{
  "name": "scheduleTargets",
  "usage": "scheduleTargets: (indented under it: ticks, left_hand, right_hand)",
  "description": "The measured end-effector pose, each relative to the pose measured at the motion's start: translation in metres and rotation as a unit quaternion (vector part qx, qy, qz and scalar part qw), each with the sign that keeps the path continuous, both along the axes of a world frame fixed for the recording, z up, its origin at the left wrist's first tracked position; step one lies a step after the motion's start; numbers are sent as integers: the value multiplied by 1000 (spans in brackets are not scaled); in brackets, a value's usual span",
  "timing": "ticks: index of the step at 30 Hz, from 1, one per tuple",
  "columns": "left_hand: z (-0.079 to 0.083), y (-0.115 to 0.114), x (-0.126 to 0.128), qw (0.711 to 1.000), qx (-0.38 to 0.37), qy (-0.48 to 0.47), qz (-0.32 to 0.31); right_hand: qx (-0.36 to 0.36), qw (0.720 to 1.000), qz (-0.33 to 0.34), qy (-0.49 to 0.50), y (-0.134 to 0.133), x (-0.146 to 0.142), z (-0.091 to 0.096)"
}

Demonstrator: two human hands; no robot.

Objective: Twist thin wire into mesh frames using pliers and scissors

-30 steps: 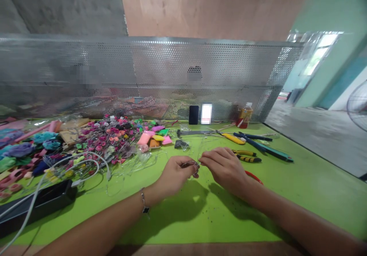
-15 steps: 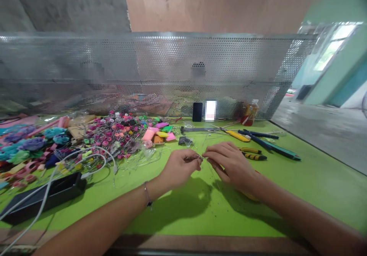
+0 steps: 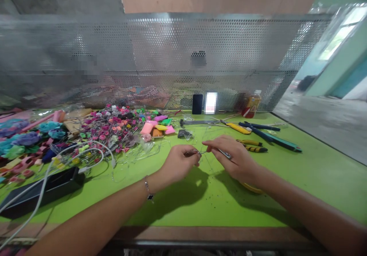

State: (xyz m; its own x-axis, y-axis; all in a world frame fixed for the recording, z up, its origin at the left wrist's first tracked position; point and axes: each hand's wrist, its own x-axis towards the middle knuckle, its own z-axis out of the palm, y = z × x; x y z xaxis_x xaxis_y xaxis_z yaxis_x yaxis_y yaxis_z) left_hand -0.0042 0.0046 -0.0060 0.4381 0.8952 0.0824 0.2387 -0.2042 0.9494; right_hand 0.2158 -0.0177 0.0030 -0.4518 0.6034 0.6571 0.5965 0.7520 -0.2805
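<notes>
My left hand (image 3: 179, 164) is closed in a pinch on a small dark wire-like piece (image 3: 191, 153); its exact kind is too small to tell. Facing it at close range, my right hand (image 3: 233, 158) grips a slim metal tool (image 3: 225, 153), whose grey end shows beside the thumb. The tool's thin tip points toward the left fingertips; whether the two touch cannot be made out. Below the right wrist, a curved yellow handle (image 3: 252, 188) lies on the green tabletop (image 3: 177, 210), mostly hidden by the hand.
Pliers with yellow-black handles (image 3: 254, 147), a yellow-handled tool (image 3: 238, 128) and a green-and-navy tool (image 3: 282, 143) lie on the right. Flower heads on wire stems (image 3: 111, 128) are heaped left. A black box (image 3: 43, 193) with white cables, two phones and a bottle (image 3: 252, 105) stand around.
My right hand has turned and drawn slightly away from the left, so the metal tool in it now shows. The left pinch stays. The camera view has tilted down a little.
</notes>
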Motion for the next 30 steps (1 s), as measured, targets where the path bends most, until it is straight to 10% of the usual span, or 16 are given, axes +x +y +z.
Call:
scheduleTargets:
  ticks: [12,19,30]
  left_hand:
    - [0,-5,-1,962,244,97,69]
    - [-5,0,-6,914,364,154,89]
    - [-1,-7,-7,882,410,221,75]
  right_hand:
    - [-167,974,88,126,-10,3,-2]
    - [-273,949,31,154,-10,-10,-4]
    - [-287,944,8,163,1,-10,-31]
